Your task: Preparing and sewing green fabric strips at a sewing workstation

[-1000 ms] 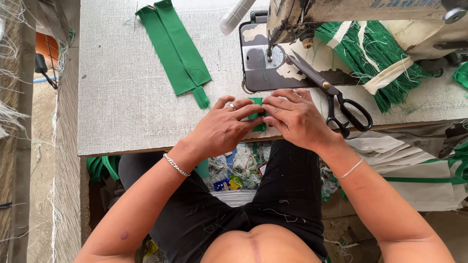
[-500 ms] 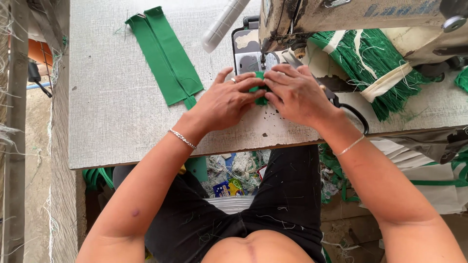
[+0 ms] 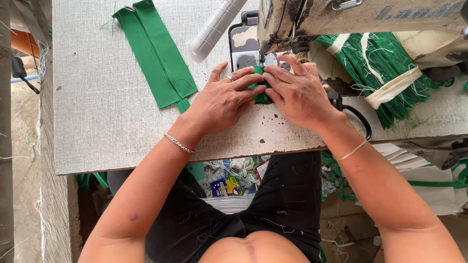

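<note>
Grey, speckled tabletop (image 3: 112,122) fills most of the view from above, with a worn sewing machine (image 3: 341,19) at its far edge. Both hands meet just in front of the machine's needle. The left hand (image 3: 222,100) lies flat, fingers spread, a ring on one finger, its fingertips pressing a small green fabric piece (image 3: 259,83). The right hand (image 3: 300,92) presses the same piece from the other side, so the fingertips of both hands touch over it (most of the fabric is hidden beneath them). Black-handled scissors (image 3: 358,119) lie partly under the right wrist. A long green fabric strip (image 3: 156,53) lies well apart to the left, near a white ribbed tube (image 3: 217,27).
</note>
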